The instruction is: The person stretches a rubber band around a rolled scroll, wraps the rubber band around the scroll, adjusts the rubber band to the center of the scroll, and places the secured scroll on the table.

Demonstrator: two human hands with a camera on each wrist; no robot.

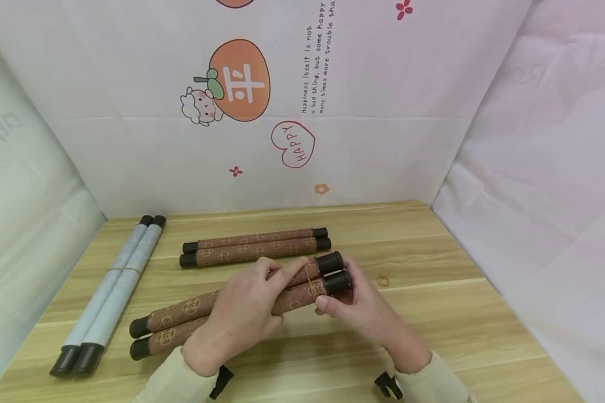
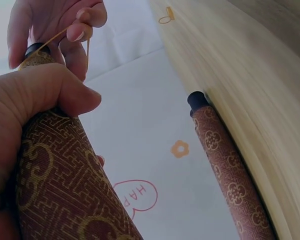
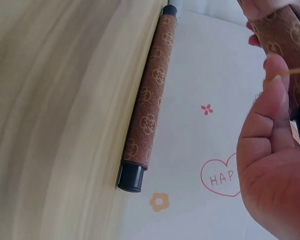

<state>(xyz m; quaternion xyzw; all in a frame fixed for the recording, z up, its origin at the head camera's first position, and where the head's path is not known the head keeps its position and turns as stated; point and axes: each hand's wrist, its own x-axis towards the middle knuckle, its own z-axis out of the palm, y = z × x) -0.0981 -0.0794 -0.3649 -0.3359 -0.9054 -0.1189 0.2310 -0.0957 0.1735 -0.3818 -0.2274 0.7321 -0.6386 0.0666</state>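
Note:
A brown scroll [image 1: 298,298] with gold flower patterns, rolled as a pair of rods with black end caps, is held slantwise above the wooden table. My left hand [image 1: 244,308] grips it around the middle, thumb and fingers across both rolls. At the scroll's right end, my right hand [image 1: 365,310] pinches a thin tan rubber band [image 3: 296,71] between thumb and finger. In the left wrist view the rubber band [image 2: 55,37] is stretched away from the scroll near the black cap. Part of the scroll is hidden under my left hand.
A similar brown scroll [image 1: 257,247] lies behind on the table [image 1: 433,336]. To the left is a pale blue scroll [image 1: 116,291] with a band around its middle. Loose rubber bands [image 1: 383,280] lie at the right. White printed cloth [image 1: 363,140] rises behind the table.

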